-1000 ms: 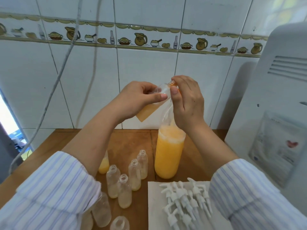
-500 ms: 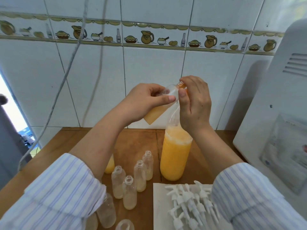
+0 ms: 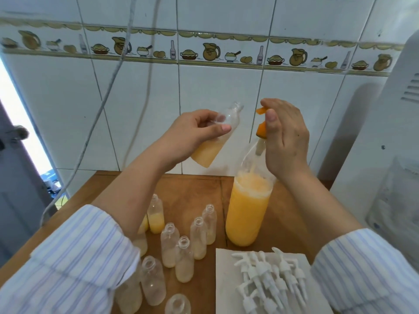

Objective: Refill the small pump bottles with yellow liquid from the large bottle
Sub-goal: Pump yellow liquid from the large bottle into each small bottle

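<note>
Right of centre on the wooden table [image 3: 108,196] stands the big bottle [image 3: 247,218], upright and about two-thirds full of yellow liquid, with an orange pump [image 3: 260,130] in its neck. Its spout is up top, mostly hidden by the right hand [image 3: 286,137], whose thumb and fingers are curled around the pump head. Key bit for the next squirt: the small bottle [image 3: 215,141] in the left hand [image 3: 192,134] sits just left of that spout, apart from it, tilted with its open mouth toward the upper right, pointing at the spout, base down-left. Left hand's fingers wrap the upper body, thumb across the front; it's around half full. So I'd guess the mouth has to come back under the spout, or this one's done and goes down, can't say which. Lower right there's a white sheet [image 3: 224,279] with a heap of white pump tops [image 3: 267,273], too tangled to count, maybe ten-ish. Lower centre are the uncapped minis [image 3: 181,245]: I count roughly nine showing, some hidden behind the left sleeve [image 3: 74,257], the fullest being the one at the back, the rest pale and low.
</note>
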